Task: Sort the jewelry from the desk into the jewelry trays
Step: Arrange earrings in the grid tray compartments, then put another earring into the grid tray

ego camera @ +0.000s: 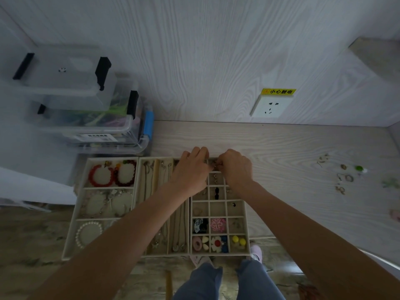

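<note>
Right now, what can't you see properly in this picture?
- Head view: whatever the left hand and right hand are fiddling with is covered by their fingers.
- Far cells of the grid tray lie under both hands.
- Loose jewelry on the desk is too small to name.
- A pink thing is cut off by the right edge.

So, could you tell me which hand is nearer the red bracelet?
Left. The left hand is over the trays, right of the red bracelet; the right hand is farther right.
</note>
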The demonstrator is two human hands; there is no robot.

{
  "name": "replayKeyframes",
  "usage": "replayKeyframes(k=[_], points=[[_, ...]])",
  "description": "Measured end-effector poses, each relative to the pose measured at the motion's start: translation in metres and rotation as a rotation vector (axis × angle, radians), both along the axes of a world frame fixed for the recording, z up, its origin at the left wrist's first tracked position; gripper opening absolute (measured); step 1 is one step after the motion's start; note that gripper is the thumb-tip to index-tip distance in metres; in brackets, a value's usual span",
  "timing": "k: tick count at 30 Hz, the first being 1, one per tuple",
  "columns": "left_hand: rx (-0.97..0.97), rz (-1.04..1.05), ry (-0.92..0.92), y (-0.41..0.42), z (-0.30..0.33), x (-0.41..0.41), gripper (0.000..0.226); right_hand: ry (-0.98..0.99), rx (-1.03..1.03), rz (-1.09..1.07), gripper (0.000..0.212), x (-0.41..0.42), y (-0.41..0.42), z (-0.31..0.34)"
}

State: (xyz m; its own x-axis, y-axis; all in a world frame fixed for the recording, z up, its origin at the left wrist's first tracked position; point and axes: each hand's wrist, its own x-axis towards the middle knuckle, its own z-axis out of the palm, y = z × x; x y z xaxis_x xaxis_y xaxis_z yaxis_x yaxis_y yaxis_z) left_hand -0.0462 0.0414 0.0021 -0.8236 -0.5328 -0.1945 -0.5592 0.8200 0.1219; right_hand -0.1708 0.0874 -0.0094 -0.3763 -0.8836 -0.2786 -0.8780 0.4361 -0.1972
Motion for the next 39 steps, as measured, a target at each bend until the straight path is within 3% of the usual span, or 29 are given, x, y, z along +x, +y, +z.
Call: replayKeyframes(k=[11, 21, 29, 32, 36, 39], points=[[0.039, 0.066, 0.038, 0.006, 0.006, -0.007, 0.047, -0.074, -0.077, -0.071, 0.020, -0.007, 0.009, 0.012], [0.135, 0.148, 0.224, 0.032, 0.023, -0.088, 0.032, -0.319, -0.293, -0.284, 0.021, -0.099, 0.069, 0.027], [0.275, 0.046, 0.281, 0.083, 0.019, -0.197, 0.038, -0.176, -0.167, -0.277, 0.042, -0.209, 0.156, 0.006], [0.299, -0.053, 0.238, 0.106, 0.008, -0.237, 0.041, -0.172, -0.019, -0.243, 0.048, -0.246, 0.188, -0.003], [0.264, -0.152, 0.120, 0.136, -0.011, -0.280, 0.045, -0.255, -0.088, -0.318, 0.046, -0.282, 0.215, -0.020], [0.233, -0.180, 0.052, 0.150, -0.025, -0.294, 0.047, -0.257, -0.134, -0.229, 0.035, -0.296, 0.217, -0.025]])
